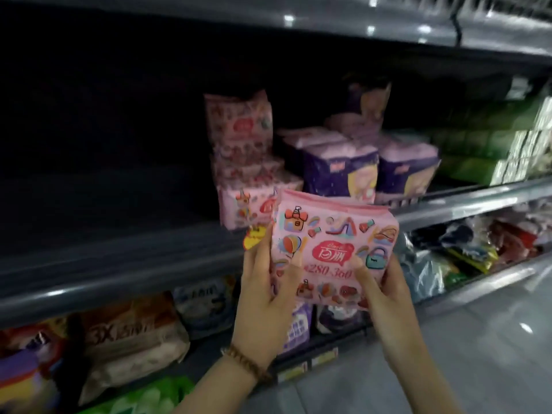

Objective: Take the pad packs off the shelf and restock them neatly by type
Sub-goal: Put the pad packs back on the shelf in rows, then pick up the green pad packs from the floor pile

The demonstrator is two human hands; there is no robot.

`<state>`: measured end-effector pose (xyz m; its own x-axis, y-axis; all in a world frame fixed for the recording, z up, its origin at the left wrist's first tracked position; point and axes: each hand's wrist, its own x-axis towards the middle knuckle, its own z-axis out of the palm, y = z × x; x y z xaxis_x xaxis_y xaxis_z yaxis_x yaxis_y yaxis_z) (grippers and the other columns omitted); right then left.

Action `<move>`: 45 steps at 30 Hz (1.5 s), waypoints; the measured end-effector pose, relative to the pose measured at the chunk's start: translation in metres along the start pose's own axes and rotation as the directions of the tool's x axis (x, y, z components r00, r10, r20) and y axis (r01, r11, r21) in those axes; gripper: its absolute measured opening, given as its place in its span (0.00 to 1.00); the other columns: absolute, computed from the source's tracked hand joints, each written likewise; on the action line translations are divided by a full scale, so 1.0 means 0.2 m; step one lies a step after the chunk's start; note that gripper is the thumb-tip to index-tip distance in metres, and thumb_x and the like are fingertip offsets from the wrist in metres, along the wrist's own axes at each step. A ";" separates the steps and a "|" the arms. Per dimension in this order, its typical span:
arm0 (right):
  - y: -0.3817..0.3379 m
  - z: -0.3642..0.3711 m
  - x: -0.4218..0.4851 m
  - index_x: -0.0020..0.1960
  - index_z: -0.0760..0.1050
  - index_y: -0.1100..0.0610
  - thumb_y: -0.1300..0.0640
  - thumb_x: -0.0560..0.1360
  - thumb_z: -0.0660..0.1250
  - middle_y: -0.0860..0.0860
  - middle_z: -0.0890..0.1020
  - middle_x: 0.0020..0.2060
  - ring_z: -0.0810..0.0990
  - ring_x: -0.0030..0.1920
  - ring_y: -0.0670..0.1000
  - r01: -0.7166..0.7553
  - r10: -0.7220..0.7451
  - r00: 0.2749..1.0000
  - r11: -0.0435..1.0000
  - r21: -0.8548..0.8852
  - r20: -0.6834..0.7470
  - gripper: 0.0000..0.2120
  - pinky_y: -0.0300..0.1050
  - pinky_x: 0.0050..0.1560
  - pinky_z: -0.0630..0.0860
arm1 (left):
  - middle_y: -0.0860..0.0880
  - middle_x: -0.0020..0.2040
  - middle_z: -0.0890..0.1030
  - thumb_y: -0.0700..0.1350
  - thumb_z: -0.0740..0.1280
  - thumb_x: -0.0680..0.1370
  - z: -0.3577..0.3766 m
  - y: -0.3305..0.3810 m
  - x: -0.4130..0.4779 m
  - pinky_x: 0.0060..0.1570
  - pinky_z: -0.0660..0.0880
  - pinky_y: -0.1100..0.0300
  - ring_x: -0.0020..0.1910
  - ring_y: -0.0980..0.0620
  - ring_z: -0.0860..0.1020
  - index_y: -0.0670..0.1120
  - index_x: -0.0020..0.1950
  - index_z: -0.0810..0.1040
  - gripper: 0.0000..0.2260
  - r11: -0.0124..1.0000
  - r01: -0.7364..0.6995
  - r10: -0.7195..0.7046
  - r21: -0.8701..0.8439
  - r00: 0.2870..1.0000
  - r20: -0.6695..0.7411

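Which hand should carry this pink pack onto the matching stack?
Left, probably. The left hand grips the pink pack on the side nearest the pink stack; the right hand holds the far corner.

**Both hands up, centre frame**

The left hand sits just left of centre. Its thumb lies across the front of the pink pack, one finger runs up the pack's left edge, and the rest are hidden behind. The right hand mirrors it on the other side, thumb pressed on the front and fingers curled round the back. Both bare forearms rise from the bottom of the frame, angling in towards each other. A beaded bracelet circles the left wrist.
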<state>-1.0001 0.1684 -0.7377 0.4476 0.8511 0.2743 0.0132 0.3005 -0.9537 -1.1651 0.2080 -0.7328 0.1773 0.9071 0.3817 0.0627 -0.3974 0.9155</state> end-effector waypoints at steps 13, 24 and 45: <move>-0.20 0.58 0.93 0.69 0.65 0.55 0.52 0.75 0.67 0.46 0.79 0.57 0.80 0.54 0.37 0.353 -0.302 0.906 0.926 -0.134 0.297 0.25 0.32 0.51 0.78 | 0.63 0.68 0.65 0.62 0.58 0.74 -0.37 0.09 0.81 0.55 0.72 0.72 0.61 0.74 0.68 0.68 0.70 0.58 0.24 0.977 -0.212 0.212 0.004 0.976 -0.049; 0.03 0.80 1.32 0.78 0.45 0.45 0.58 0.77 0.67 0.46 0.54 0.77 0.55 0.76 0.41 0.582 -0.488 0.811 0.733 -0.353 0.323 0.40 0.36 0.71 0.61 | 0.69 0.73 0.40 0.63 0.57 0.74 -0.47 -0.14 1.15 0.55 0.61 0.82 0.62 0.84 0.48 0.75 0.68 0.37 0.32 0.935 -0.181 0.167 0.305 0.983 0.072; -0.03 0.66 0.68 0.75 0.43 0.37 0.30 0.73 0.35 0.36 0.35 0.74 0.31 0.74 0.39 0.635 -0.171 0.763 0.382 -0.672 0.624 0.32 0.37 0.72 0.37 | 0.61 0.76 0.37 0.68 0.47 0.77 -0.62 -0.04 0.69 0.72 0.49 0.60 0.76 0.55 0.45 0.65 0.75 0.44 0.27 0.603 -0.183 0.081 0.776 0.982 0.169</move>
<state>-1.0573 0.3381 -0.6782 -0.2184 0.8665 0.4489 0.8899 0.3656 -0.2728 -1.2626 0.3532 -0.6721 0.3450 0.8354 0.4279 0.7676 -0.5135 0.3836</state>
